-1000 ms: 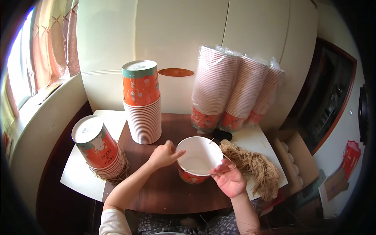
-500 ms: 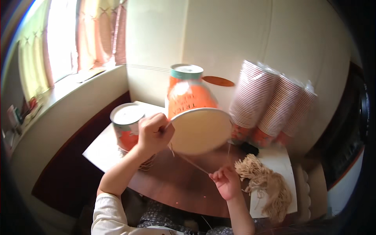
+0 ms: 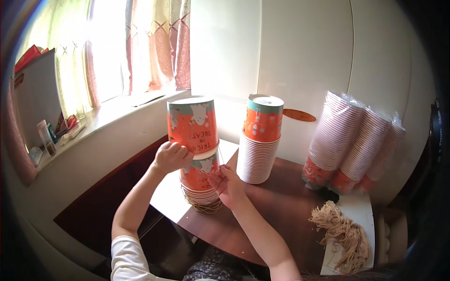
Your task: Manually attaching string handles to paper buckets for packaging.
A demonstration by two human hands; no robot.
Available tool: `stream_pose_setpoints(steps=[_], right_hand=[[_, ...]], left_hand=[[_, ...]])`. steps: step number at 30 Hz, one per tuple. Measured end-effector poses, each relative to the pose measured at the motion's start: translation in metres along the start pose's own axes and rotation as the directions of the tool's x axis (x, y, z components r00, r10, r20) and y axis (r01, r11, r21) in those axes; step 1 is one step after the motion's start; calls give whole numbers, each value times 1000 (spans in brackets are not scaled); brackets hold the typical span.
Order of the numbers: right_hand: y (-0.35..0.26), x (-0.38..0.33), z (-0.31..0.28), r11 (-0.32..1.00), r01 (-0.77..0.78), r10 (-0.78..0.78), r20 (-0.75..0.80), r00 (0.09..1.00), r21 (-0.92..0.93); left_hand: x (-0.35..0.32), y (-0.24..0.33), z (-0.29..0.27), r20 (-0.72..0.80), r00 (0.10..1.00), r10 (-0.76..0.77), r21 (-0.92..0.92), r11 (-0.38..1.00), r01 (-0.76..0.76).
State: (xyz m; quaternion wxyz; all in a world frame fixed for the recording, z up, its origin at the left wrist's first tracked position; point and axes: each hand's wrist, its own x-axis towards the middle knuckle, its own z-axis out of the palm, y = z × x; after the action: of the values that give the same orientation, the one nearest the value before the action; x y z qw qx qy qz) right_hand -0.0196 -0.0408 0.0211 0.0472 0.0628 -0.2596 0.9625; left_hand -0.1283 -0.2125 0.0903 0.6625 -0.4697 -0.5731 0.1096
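My left hand (image 3: 172,157) is closed on the lower edge of an upside-down orange and green paper bucket (image 3: 192,129). That bucket is just over a stack of matching buckets (image 3: 199,189), its open rim around or right above the top one; I cannot tell how far it has gone down. Thin cord loops (image 3: 204,205) hang around the stack's foot. My right hand (image 3: 228,186) is beside the stack with curled fingers, at a thin cord running down from the bucket's rim. The pinch itself is small and partly hidden.
A taller stack of upturned buckets (image 3: 259,159) stands right of my hands. Further right lean several plastic-wrapped bucket stacks (image 3: 335,131). A bundle of beige cords (image 3: 344,236) lies on a white board at the table's right. The windowsill (image 3: 112,110) holds small items.
The bucket has moved left from mid-table to over the left stack, and turned from its opening facing me to upside down. My right hand has come left and up beside it.
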Motion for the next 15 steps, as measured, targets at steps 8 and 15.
stream_pose_setpoints(steps=[8, 15], right_hand=[[14, 2, -54, 989, -108, 79, -258, 963, -100], [33, -14, -73, 929, -270, 174, -348, 921, -252]], left_hand=[[-29, 14, 3, 101, 982, -162, -159, 971, 176], [-54, 42, -6, 149, 980, -130, -314, 934, 172]])
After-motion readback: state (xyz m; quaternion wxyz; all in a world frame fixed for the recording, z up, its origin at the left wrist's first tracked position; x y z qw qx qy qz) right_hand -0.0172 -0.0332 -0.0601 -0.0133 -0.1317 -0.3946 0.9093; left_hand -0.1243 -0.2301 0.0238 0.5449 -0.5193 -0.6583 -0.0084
